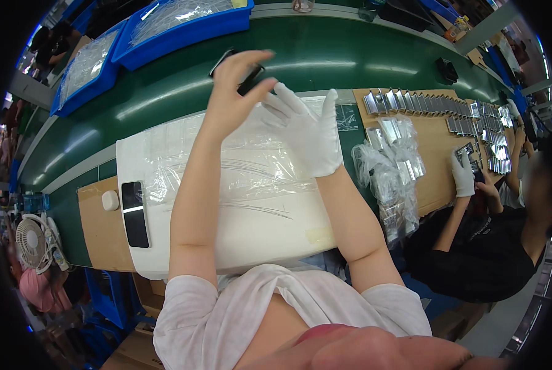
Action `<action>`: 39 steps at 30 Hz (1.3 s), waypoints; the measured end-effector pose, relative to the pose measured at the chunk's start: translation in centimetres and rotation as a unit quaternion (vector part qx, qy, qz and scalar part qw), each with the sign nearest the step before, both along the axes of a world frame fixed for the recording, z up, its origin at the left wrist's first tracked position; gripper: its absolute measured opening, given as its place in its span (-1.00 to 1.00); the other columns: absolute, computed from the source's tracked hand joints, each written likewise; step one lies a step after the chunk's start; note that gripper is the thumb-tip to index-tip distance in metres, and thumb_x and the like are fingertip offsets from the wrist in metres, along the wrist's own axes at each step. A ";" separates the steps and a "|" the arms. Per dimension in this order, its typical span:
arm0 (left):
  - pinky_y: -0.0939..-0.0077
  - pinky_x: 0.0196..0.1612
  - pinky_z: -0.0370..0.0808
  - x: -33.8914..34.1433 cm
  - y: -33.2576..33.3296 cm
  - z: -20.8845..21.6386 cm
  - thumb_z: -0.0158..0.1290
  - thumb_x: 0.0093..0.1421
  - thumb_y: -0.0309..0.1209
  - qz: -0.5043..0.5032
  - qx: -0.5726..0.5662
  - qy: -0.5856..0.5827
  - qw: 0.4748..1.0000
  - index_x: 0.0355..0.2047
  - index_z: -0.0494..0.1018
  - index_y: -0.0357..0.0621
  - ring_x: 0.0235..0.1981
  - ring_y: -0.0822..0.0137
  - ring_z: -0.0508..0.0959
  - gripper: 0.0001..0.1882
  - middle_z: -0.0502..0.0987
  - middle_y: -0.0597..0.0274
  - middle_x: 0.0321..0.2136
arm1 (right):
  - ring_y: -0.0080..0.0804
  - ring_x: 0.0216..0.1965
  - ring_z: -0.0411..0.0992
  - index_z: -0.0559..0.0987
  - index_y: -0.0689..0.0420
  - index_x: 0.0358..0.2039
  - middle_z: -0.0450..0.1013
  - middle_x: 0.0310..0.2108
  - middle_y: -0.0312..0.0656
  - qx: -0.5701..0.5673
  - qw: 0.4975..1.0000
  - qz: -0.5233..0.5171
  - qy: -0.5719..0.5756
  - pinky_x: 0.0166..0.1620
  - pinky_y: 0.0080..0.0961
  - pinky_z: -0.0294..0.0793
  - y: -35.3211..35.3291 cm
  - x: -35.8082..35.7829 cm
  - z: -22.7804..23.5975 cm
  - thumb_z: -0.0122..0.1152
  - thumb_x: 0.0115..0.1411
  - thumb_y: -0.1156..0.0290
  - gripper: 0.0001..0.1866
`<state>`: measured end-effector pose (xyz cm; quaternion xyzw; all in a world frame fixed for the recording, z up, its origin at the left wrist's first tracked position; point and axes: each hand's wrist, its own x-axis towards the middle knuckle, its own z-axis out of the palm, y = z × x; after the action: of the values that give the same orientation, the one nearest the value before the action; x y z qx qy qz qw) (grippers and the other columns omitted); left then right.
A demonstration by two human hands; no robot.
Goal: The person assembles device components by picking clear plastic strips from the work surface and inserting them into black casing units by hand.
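Your left hand (229,98) bare, raised ahead, fingers curved rightward, thumb apart; your right hand (313,139) white-gloved, thumb and fingers spread; left thumb tip near right fingers; left forearm (197,191) and right forearm (345,216) both reach forward, right slanting inward.

The near glove (316,142) is white, the object (250,80) by it black, the tabletop (325,49) green.

small black object (251,80), partly hidden, slantwise on or above green tabletop (325,46)
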<state>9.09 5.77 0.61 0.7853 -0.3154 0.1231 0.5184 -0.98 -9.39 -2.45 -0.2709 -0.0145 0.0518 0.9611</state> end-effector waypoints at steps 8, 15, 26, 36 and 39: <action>0.28 0.23 0.36 -3.0 -1.9 -0.2 0.31 0.16 -0.32 -0.163 0.079 0.032 0.983 -0.19 0.69 0.03 0.06 0.23 0.48 -0.80 0.61 0.36 -0.14 | -0.10 0.29 0.32 0.32 0.20 0.31 0.23 0.35 0.11 0.047 0.997 -0.050 0.037 0.40 -0.10 0.17 0.6 0.4 -0.9 -0.37 0.36 -0.44 -0.06; 0.34 0.14 0.43 -3.0 -2.0 0.2 0.29 0.17 -0.34 -0.121 0.105 0.040 0.986 -0.21 0.68 0.00 -0.07 0.27 0.54 -0.82 0.63 0.38 -0.23 | -0.12 0.28 0.33 0.36 0.20 0.26 0.28 0.30 0.10 -0.007 0.998 -0.061 0.027 0.39 -0.12 0.21 1.0 0.0 -0.2 -0.29 0.39 -0.38 -0.14; 0.44 -0.03 0.51 -3.8 -2.1 1.2 0.24 0.22 -0.37 -0.119 0.058 0.094 0.987 -0.25 0.62 -0.06 -0.18 0.29 0.55 -0.88 0.64 0.33 -0.25 | -0.14 0.27 0.31 0.38 0.18 0.24 0.31 0.26 0.04 0.002 0.999 -0.043 -0.001 0.37 -0.15 0.23 1.2 -0.6 1.3 -0.28 0.44 -0.29 -0.23; 0.46 -0.05 0.58 -3.4 -2.3 1.1 0.24 0.21 -0.50 -0.063 0.056 0.075 0.994 -0.15 0.56 -0.12 -0.18 0.29 0.63 -0.80 0.64 0.20 -0.18 | -0.01 0.33 0.27 0.30 0.10 0.36 0.26 0.35 0.07 -0.031 0.999 -0.029 -0.013 0.35 -0.07 0.24 0.9 0.3 -0.1 -0.27 0.43 -0.30 -0.21; 0.45 0.01 0.56 -2.2 -1.2 1.5 0.23 0.20 -0.54 0.016 0.042 0.070 0.997 -0.13 0.54 -0.12 -0.17 0.29 0.63 -0.77 0.63 0.17 -0.13 | 0.03 0.33 0.28 0.28 0.04 0.38 0.30 0.32 0.08 0.020 0.998 0.050 -0.031 0.34 -0.02 0.24 0.3 0.5 -0.5 -0.26 0.43 -0.30 -0.23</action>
<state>6.85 4.54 2.06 0.8180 -0.2706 0.0629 0.5037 -0.53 -9.05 -2.94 -0.2521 -0.0586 0.0910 0.9616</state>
